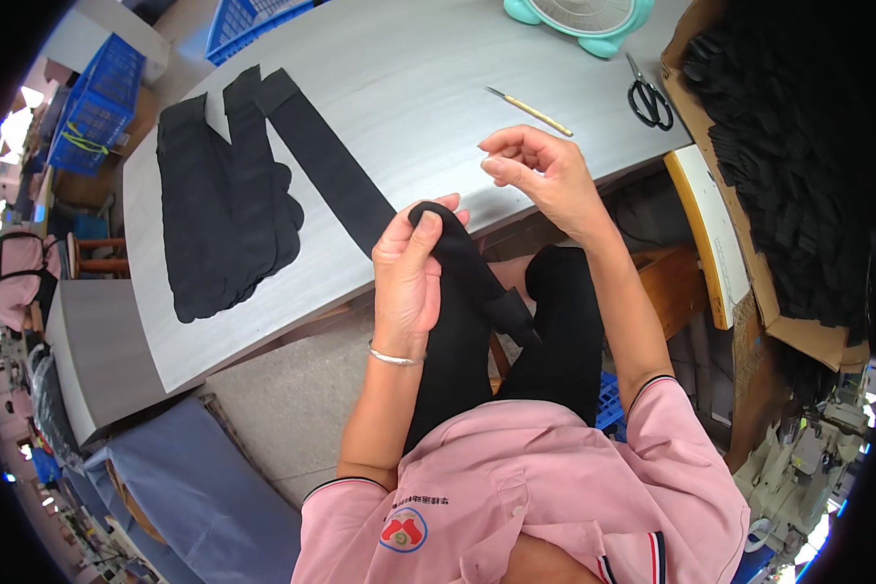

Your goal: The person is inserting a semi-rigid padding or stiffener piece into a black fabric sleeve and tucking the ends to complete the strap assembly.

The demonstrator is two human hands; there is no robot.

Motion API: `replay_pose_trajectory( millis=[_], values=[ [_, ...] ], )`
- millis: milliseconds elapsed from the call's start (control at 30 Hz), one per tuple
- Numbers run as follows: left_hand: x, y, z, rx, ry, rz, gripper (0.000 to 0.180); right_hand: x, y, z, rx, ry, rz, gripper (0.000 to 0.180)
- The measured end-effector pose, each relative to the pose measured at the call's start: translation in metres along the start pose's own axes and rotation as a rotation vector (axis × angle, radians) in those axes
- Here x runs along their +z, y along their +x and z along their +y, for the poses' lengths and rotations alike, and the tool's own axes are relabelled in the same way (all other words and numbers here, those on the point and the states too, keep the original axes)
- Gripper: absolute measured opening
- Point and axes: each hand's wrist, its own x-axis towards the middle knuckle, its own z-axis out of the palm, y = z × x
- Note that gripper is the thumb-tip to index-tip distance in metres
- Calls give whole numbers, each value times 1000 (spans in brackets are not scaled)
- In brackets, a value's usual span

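My left hand point(411, 268) is closed on a black fabric strap point(457, 253), its thumb pressed on the rounded end. The strap's other end hangs down over my lap. A further black length point(326, 161) runs from the tabletop to behind my left hand; whether it is the same piece I cannot tell. My right hand point(545, 175) is raised over the table edge, apart from the strap, its thumb and forefinger drawn together; anything between them is too small to make out. Left of my hands, a pile of black straps point(219, 214) with rounded ends lies on the table.
On the grey table point(389, 68) lie a wooden-handled pointed tool point(530, 110) and black-handled scissors point(649, 102). A turquoise-rimmed round object point(594, 18) stands at the far edge. To the right, a cardboard box point(798, 336) holds many black pieces. Blue crates point(97, 102) are at far left.
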Motion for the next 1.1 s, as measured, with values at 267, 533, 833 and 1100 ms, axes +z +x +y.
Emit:
replay_pose_trajectory(
  millis=[267,533,833,1100],
  values=[
    [11,-5,-14,130,248,-8,33,17,-23,-2,-53,-60,-93,23],
    [28,-35,-10,123,248,46,19,1,-59,-14,12,134,-101,15],
    [35,-62,-16,-30,93,-146,15,-14,-89,-12,158,351,-216,9],
    [47,-85,-7,-36,59,-215,25,-2,-113,-49,-65,426,-137,11]
  ],
)
